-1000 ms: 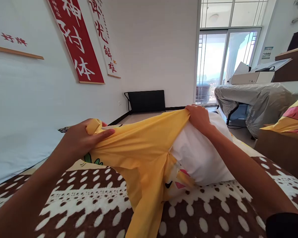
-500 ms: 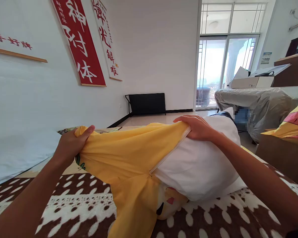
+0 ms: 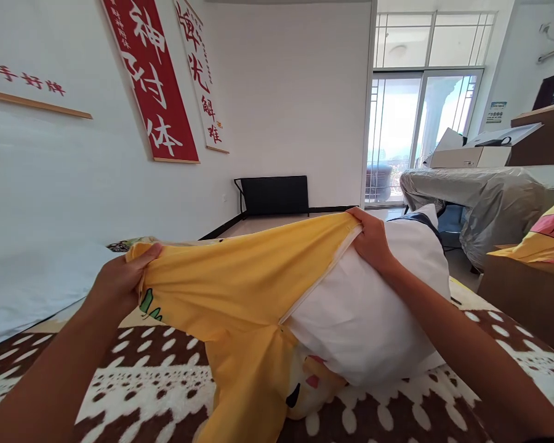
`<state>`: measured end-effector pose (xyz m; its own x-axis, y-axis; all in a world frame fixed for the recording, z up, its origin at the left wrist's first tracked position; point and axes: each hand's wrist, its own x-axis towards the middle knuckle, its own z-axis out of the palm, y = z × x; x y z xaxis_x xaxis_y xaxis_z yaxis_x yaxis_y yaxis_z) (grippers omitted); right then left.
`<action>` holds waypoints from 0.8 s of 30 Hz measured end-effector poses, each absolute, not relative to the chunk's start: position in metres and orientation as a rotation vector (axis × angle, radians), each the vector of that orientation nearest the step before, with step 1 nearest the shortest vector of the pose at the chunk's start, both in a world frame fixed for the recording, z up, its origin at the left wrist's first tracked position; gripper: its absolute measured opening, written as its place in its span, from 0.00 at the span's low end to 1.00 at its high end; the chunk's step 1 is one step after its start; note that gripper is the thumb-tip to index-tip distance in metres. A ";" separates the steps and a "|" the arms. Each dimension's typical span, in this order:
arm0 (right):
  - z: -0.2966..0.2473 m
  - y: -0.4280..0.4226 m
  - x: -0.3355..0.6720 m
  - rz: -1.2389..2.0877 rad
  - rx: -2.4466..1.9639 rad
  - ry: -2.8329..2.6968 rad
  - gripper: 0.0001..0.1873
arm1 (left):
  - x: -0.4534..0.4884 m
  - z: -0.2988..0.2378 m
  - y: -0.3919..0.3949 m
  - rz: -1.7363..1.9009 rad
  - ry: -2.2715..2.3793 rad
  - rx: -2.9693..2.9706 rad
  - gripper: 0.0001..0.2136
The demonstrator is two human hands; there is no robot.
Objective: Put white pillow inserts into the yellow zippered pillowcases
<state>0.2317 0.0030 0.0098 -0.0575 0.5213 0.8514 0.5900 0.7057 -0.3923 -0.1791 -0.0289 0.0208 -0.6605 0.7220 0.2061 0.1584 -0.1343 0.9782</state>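
Observation:
A yellow printed pillowcase (image 3: pixel 240 289) is stretched between both hands over a brown blanket with white dots (image 3: pixel 157 387). My left hand (image 3: pixel 117 283) is closed on the pillowcase's left corner. My right hand (image 3: pixel 372 240) grips the open zipper edge at the top of a white pillow (image 3: pixel 373 307). The pillow sticks out of the opening to the right, its left part hidden inside the case.
A pale blue pillow (image 3: pixel 32 283) lies at the left by the wall. A brown box (image 3: pixel 526 289) with another yellow pillow (image 3: pixel 540 237) stands at the right. Behind it is a table under grey plastic (image 3: pixel 475 191). A black panel (image 3: pixel 274 195) leans on the far wall.
Both hands have spread the pillowcase wider; my left hand moved down and left, and more of the white pillow now shows outside the opening. My right hand has shifted slightly right on the zipper edge.

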 end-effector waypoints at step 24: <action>0.007 -0.004 0.235 0.009 -0.905 -1.855 0.12 | -0.140 -0.003 -0.077 2.001 1.405 0.800 0.06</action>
